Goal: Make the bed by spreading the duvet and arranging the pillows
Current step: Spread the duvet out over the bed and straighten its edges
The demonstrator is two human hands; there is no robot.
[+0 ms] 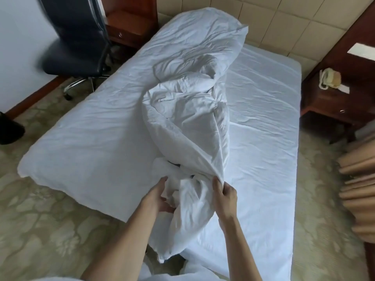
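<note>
A white duvet [125,110] covers the left half of the bed and is bunched into a twisted ridge [188,110] down the middle. The right half shows the bare white sheet [263,118]. At the foot of the bed my left hand [160,197] grips a crumpled fold of the duvet from the left. My right hand [223,193] pinches the duvet's raised edge from the right. The bunched corner hangs between both hands over the bed's foot. No pillow is in view.
A dark office chair [77,37] stands at the bed's left, beside a wooden nightstand [129,23]. On the right is another nightstand [332,102] with a telephone [328,79]. Tan curtains [357,191] hang at the right edge. Patterned carpet [50,220] surrounds the bed.
</note>
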